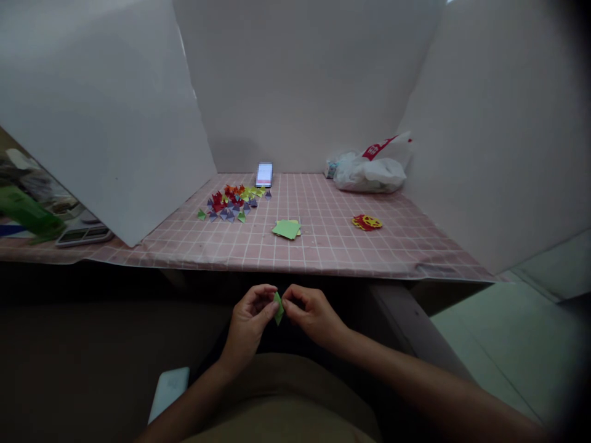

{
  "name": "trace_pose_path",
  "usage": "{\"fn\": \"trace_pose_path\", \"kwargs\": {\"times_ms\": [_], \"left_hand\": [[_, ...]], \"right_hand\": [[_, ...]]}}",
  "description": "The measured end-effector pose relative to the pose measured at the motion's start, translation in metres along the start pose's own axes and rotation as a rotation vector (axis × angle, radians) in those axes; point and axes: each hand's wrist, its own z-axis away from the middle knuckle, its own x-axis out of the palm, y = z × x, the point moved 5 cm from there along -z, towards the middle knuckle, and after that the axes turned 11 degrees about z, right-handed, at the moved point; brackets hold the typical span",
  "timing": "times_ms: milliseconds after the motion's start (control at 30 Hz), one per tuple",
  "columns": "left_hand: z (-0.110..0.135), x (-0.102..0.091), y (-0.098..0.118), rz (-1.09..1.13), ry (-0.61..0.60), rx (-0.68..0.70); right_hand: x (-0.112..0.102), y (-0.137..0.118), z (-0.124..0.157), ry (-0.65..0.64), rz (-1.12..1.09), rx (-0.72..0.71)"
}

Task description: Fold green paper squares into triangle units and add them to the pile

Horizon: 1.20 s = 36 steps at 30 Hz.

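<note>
Below the table's front edge, over my lap, my left hand (249, 320) and my right hand (309, 314) both pinch a small folded green paper (278, 307) between their fingertips. The paper stands roughly upright between the two hands. On the pink checked tablecloth (323, 246) a stack of green and yellow paper squares (287, 229) lies near the middle. To its left is a pile of several small folded paper pieces (233, 202) in red, purple, yellow and green.
A phone (265, 174) leans against the white back wall with its screen lit. A white plastic bag (372, 167) sits at the back right, and a red and yellow paper cutout (367, 222) lies in front of it. A calculator (83, 234) is beyond the left partition.
</note>
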Motion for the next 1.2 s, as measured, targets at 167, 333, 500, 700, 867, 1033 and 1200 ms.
{"fn": "trace_pose_path", "kwargs": {"times_ms": [167,333,500,700,867,1033,1200], "left_hand": [[-0.0004,-0.0009,0.0007,-0.026,0.012,0.026],[-0.0011,-0.0033,-0.0003,-0.063,0.003,0.06],[-0.0019,-0.0045,0.0,-0.069,0.001,0.069],[0.0001,-0.0029,0.003,-0.121,-0.007,0.074],[0.0007,-0.0038,0.0025,-0.134,-0.005,0.1],[-0.0002,-0.0038,0.0027,-0.148,-0.011,0.107],[-0.0003,-0.0045,0.0034,-0.174,-0.021,0.121]], "right_hand": [[0.0012,0.0003,-0.0002,0.001,0.046,-0.022],[0.001,0.0015,-0.0006,0.007,0.065,-0.059],[-0.0001,0.0001,-0.0012,0.017,0.087,-0.07],[0.0007,0.0001,-0.0008,0.023,0.103,-0.095],[0.0005,-0.0003,-0.0009,0.02,0.121,-0.104],[0.0011,0.0,-0.0011,0.017,0.145,-0.093],[0.0026,0.0011,-0.0011,0.008,0.151,-0.095]]}}
